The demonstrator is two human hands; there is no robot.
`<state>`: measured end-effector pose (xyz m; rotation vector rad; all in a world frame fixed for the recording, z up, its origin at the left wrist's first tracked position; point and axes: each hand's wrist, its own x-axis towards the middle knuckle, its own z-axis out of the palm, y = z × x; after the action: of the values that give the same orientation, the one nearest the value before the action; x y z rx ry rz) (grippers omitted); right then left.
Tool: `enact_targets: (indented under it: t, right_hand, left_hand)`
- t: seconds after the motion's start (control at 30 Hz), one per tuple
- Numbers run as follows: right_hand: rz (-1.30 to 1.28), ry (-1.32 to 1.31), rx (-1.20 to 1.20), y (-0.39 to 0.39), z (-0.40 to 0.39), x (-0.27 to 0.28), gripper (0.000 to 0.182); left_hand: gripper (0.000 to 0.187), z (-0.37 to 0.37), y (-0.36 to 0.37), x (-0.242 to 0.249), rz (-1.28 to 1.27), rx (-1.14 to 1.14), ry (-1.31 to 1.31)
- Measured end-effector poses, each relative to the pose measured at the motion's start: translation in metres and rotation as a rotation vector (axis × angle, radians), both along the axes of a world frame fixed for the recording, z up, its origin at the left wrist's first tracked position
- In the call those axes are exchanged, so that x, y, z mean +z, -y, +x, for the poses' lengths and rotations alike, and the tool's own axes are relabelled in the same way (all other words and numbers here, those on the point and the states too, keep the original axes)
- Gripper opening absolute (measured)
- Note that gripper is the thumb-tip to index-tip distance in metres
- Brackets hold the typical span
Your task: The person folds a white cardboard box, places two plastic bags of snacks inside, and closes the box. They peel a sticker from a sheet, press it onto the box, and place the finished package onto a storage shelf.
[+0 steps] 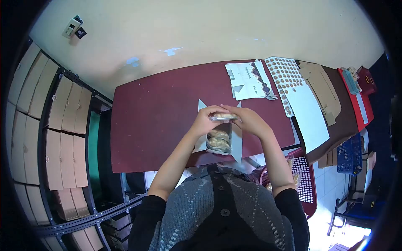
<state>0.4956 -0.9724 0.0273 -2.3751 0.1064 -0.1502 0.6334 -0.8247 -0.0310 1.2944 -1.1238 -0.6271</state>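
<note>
My left hand [204, 119] and my right hand [251, 121] close round a clear plastic packet [223, 117] with pale contents, one at each end. They hold it just above an open white box [236, 142] at the near edge of the table. Inside the box lie similar clear packets [218, 142] of pale, round-looking pieces. The box's flaps spread out to both sides. What exactly the packets contain is too small to tell, and my fingers hide parts of the held one.
The dark red table [159, 117] carries flat printed box blanks [247, 81], sheets of round stickers [285, 75] and cut cardboard [321, 90]. A red perforated basket [310, 184] with packets stands low at right, near a blue basket [349, 154]. Shelves of brown boxes [54, 154] line the left.
</note>
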Motion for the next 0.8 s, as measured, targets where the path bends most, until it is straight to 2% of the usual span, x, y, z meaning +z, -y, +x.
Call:
enact_targets:
  t: [0.07, 0.1, 0.13, 0.2, 0.27, 0.33, 0.37, 0.47, 0.6, 0.67, 0.7, 0.8]
  right_hand:
    - [-0.003, -0.073, -0.068, -0.005, 0.003, -0.008, 0.054]
    - [-0.003, -0.076, -0.065, -0.005, 0.003, -0.013, 0.054]
    - [0.010, -0.078, -0.112, -0.005, 0.002, -0.017, 0.052]
    - [0.024, -0.087, -0.152, -0.007, 0.001, -0.022, 0.051]
    - [-0.082, -0.020, -0.206, -0.009, -0.001, -0.022, 0.046]
    - [-0.117, -0.060, -0.202, -0.010, 0.000, -0.019, 0.043]
    - [-0.152, -0.098, -0.199, -0.010, 0.001, -0.017, 0.040]
    - [-0.247, -0.204, -0.182, -0.015, 0.005, -0.013, 0.036]
    - [-0.282, -0.155, -0.238, -0.022, 0.014, -0.055, 0.032]
    - [-0.751, -0.049, -0.158, -0.029, 0.022, -0.076, 0.028]
    - [-0.855, -0.098, -0.169, -0.036, 0.026, -0.091, 0.022]
    - [-0.944, -0.154, -0.247, -0.050, 0.033, -0.124, 0.024]
  left_hand:
    - [0.067, -0.007, -0.008, 0.021, 0.068, 0.113, 0.037]
    - [0.093, -0.003, -0.012, 0.014, 0.160, 0.168, 0.262]
    - [0.093, 0.000, -0.015, 0.002, 0.161, 0.172, 0.258]
    - [0.100, -0.001, -0.025, -0.027, 0.389, 0.435, 0.435]
    - [0.094, -0.002, -0.033, -0.049, 0.484, 0.403, 0.336]
    - [0.080, -0.004, -0.037, -0.057, 0.542, 0.406, 0.228]
    - [0.069, -0.005, -0.040, -0.062, 0.537, 0.332, 0.090]
    - [0.065, -0.006, -0.037, -0.083, 0.493, 0.340, 0.171]
    - [0.066, -0.012, -0.031, -0.090, 0.512, 0.356, 0.174]
    - [0.065, -0.015, -0.031, -0.086, 0.546, 0.348, 0.149]
    - [0.065, -0.016, -0.029, -0.087, 0.547, 0.351, 0.144]
    - [0.063, -0.019, -0.031, -0.089, 0.554, 0.363, 0.154]
